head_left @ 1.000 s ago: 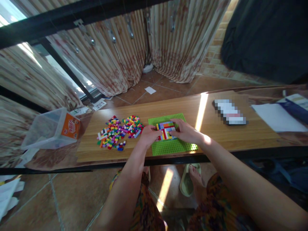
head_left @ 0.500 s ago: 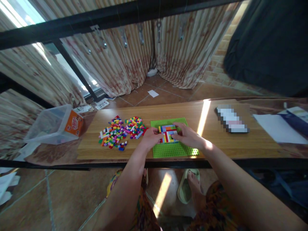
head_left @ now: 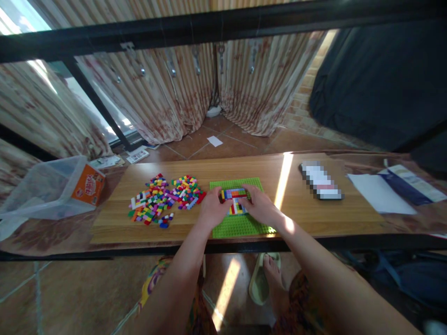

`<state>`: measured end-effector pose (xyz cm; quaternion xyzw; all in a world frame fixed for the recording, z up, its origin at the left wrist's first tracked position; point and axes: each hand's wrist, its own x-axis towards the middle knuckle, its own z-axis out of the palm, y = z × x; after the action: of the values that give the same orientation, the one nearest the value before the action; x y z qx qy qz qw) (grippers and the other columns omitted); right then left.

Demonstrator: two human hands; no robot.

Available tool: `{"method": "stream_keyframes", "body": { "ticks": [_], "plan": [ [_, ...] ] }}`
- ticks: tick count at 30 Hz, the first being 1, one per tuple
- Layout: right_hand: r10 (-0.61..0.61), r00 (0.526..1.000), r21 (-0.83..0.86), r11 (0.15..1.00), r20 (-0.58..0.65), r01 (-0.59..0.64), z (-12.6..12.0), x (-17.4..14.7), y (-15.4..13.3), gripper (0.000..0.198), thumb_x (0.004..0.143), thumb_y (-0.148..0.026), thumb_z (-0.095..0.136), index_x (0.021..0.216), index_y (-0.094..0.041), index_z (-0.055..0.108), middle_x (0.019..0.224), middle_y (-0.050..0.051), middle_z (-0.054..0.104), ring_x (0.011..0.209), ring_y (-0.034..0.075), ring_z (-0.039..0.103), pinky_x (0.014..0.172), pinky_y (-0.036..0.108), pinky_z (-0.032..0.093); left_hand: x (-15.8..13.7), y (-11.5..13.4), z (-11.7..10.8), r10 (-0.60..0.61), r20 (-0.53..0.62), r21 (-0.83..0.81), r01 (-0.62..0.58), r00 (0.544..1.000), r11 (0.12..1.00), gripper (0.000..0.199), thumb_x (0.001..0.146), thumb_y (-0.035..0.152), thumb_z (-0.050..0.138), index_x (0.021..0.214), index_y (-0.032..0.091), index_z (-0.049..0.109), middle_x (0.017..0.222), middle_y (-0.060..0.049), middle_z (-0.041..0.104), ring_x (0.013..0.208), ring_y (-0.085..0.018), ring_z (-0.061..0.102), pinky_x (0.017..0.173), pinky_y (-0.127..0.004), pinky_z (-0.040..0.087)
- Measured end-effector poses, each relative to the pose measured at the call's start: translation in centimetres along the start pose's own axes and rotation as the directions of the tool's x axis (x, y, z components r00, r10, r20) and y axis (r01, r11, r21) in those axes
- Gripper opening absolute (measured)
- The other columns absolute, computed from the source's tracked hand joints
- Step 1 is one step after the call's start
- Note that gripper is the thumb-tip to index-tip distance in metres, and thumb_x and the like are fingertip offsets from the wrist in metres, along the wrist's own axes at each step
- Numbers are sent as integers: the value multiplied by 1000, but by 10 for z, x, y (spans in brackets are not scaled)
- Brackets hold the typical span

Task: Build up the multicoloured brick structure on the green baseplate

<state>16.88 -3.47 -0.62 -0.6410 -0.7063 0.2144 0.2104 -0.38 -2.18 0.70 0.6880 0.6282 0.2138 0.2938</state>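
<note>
A flat build of multicoloured toy bricks (head_left: 238,208) sits on the green studded baseplate (head_left: 226,230), with red, yellow, blue and grey pieces showing. My left hand (head_left: 214,208) holds the build's left side, fingers at its far left corner and thumb over its left part. On the opposite side, my right hand (head_left: 259,204) grips the right edge, thumb on top and fingers at the far right corner. Both hands partly cover the build, so its side edges are hidden. Left of the baseplate, loose toy bricks (head_left: 153,204) lie in a spread-out pile.
The wooden board (head_left: 279,186) carries all of this, with a blurred-out phone-like object (head_left: 321,181) at its right. A clear plastic bin (head_left: 49,186) with an orange label stands left of it. White papers (head_left: 380,193) lie to the right; a black bar (head_left: 139,35) crosses beyond.
The whole view has shifted, so the board appears further left and lower. My left hand now covers more of the build's left side, its fingers reaching further toward the far corner.
</note>
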Motion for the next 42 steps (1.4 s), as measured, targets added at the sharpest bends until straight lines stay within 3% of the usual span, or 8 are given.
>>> {"method": "stream_keyframes", "body": {
  "ticks": [3, 9, 30, 33, 37, 42],
  "plan": [
    [-4, 1000, -57, 998, 13, 5, 0, -3, -7, 47, 94, -28, 49, 138, -11, 48, 128, 18, 60, 112, 25, 62, 95, 35, 47, -2, 4, 3, 19, -17, 63, -18, 1000, 998, 53, 86, 29, 61, 134, 8, 53, 129, -20, 63, 120, -28, 60, 101, -39, 46],
    [-34, 999, -122, 992, -15, 32, 6, -8, -9, 46, 98, -28, 39, 140, -10, 44, 130, 19, 57, 107, 26, 63, 90, 37, 49, -2, 2, 5, 11, -12, 83, -9, 1000, 996, 51, 87, 30, 60, 134, 9, 54, 128, -19, 63, 118, -28, 60, 102, -39, 45],
    [-69, 996, -113, 992, -60, 62, 13, -9, -2, 47, 98, -32, 40, 140, -11, 44, 124, 19, 63, 106, 27, 65, 89, 39, 49, -2, 2, 5, 32, -34, 36, -30, 999, 999, 50, 87, 28, 58, 133, 9, 54, 129, -21, 63, 121, -29, 58, 103, -40, 44],
    [-9, 995, -107, 994, -99, -2, 8, -8, 0, 49, 97, -33, 42, 138, -6, 46, 122, 21, 65, 109, 29, 64, 91, 40, 49, 0, 1, 3, -15, -43, 38, 17, 999, 999, 47, 87, 26, 57, 131, 9, 55, 123, -19, 66, 115, -27, 62, 99, -37, 46],
    [98, 990, -140, 984, -98, -111, 0, -7, 1, 43, 98, -36, 41, 129, -10, 56, 103, 17, 72, 95, 29, 68, 82, 38, 50, 2, 0, -2, -92, -16, 20, 92, 996, 996, 32, 87, 26, 56, 113, 10, 67, 105, -17, 73, 97, -25, 68, 85, -33, 49],
    [108, 994, -169, 980, -11, -108, -1, -8, -5, 32, 97, -36, 41, 104, -17, 66, 87, 11, 73, 77, 24, 68, 66, 32, 45, 1, -1, -2, -22, 47, -81, 26, 999, 996, 18, 85, 24, 57, 82, 15, 72, 77, -6, 72, 69, -17, 63, 65, -26, 43]
  ]
}}
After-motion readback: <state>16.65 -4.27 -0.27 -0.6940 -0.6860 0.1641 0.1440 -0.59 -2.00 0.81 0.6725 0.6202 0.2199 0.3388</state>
